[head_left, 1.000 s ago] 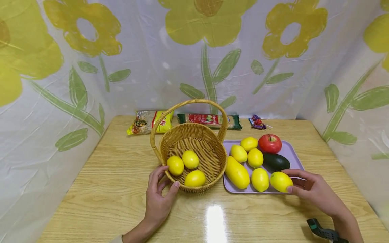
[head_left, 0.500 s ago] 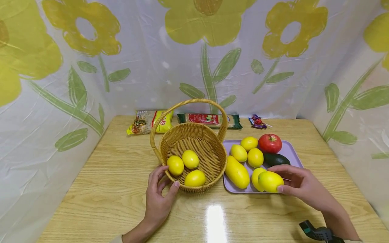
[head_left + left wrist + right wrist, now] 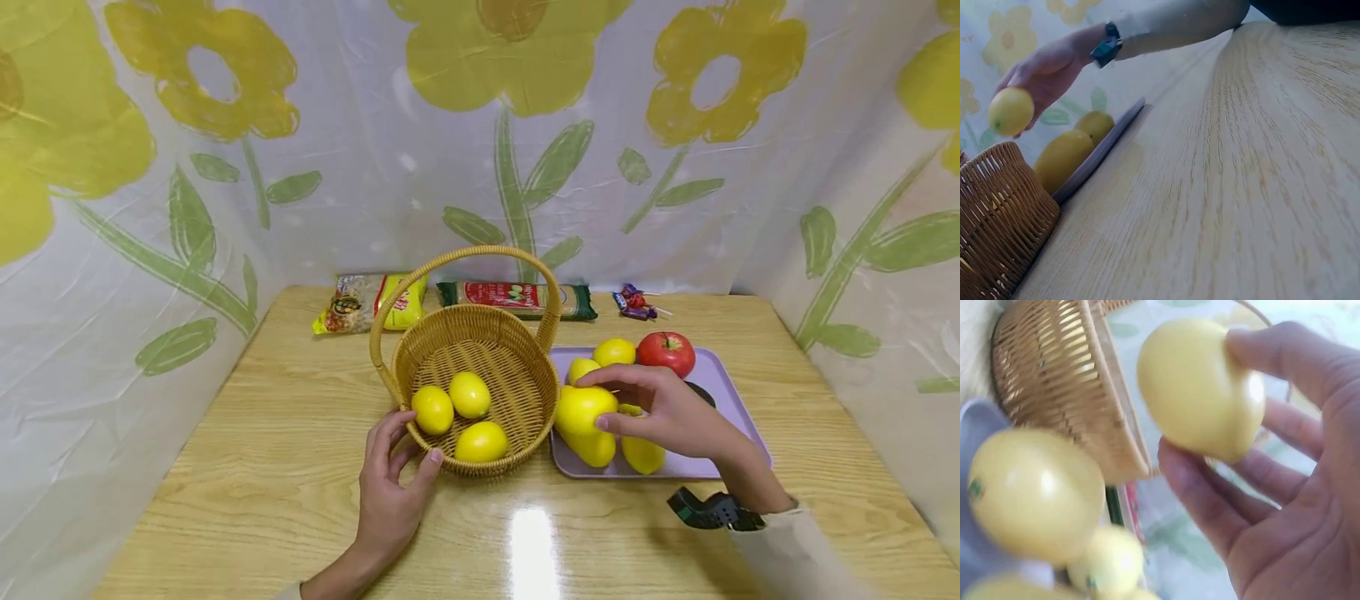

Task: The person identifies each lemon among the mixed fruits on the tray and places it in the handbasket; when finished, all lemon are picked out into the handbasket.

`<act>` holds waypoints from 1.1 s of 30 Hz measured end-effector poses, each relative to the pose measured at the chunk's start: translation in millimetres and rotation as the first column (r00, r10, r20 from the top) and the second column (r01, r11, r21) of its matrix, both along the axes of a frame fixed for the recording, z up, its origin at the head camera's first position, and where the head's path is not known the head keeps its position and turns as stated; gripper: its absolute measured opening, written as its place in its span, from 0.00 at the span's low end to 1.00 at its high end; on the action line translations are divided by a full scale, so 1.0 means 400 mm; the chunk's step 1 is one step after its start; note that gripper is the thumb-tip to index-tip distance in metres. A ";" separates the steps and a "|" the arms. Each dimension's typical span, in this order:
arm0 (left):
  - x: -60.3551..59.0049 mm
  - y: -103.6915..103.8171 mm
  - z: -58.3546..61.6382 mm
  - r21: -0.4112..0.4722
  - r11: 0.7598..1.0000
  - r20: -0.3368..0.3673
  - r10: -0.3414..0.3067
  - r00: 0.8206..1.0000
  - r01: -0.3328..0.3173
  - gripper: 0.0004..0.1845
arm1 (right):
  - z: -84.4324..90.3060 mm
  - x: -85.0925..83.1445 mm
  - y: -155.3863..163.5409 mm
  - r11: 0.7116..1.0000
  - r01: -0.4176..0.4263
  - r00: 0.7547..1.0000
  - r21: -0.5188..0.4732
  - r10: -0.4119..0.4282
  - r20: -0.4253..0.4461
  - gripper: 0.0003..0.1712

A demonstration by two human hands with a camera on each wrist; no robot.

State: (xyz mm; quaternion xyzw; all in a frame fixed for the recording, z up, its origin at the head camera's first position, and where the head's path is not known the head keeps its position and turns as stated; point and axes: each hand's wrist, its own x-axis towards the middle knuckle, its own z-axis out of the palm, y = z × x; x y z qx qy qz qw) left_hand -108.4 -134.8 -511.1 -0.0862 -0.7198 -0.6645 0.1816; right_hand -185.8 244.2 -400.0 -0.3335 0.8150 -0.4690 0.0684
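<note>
Lemon [image 3: 584,410], smooth, bright yellow, oval, pinched in right hand [image 3: 670,412].

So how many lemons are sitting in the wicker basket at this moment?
3. All lie in the near-left part of the basket: one at the left, one just behind it, one at the front. A fourth lemon is in the right hand, outside the basket.

Woven wicker basket [image 3: 480,350] (glossy wooden table [image 3: 247,467])

apple [image 3: 666,352] on tray's far end | noodle packs [image 3: 517,298] and candy [image 3: 635,302] along table's back edge
</note>
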 end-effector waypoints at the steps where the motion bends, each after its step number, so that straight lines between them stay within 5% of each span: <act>1: 0.001 -0.001 0.000 0.000 1.000 -0.003 0.002 1.000 -0.002 0.31 | 0.002 -0.009 -0.019 1.000 -0.008 1.000 0.014 0.008 -0.017 0.24; 9: 0.002 -0.001 0.003 0.004 1.000 -0.004 0.003 1.000 -0.003 0.31 | 0.008 -0.049 -0.162 0.985 -0.090 0.980 0.147 0.114 -0.161 0.22; 15: 0.002 -0.001 0.006 -0.003 1.000 -0.006 0.010 1.000 -0.010 0.31 | 0.002 -0.041 -0.247 0.953 -0.188 0.964 0.235 0.225 -0.142 0.23; 20: 0.001 -0.003 0.008 -0.014 1.000 -0.006 0.004 1.000 -0.004 0.31 | -0.014 -0.022 -0.299 0.947 -0.206 0.967 0.248 0.236 -0.097 0.22; 26: 0.000 -0.002 0.007 -0.011 1.000 -0.003 -0.007 1.000 0.007 0.31 | -0.017 0.005 -0.296 0.973 -0.184 0.982 0.136 0.190 -0.027 0.24; 33: -0.001 -0.001 0.003 -0.013 1.000 -0.002 -0.005 1.000 0.005 0.31 | -0.038 0.020 -0.190 0.982 -0.131 0.984 -0.139 0.146 0.105 0.22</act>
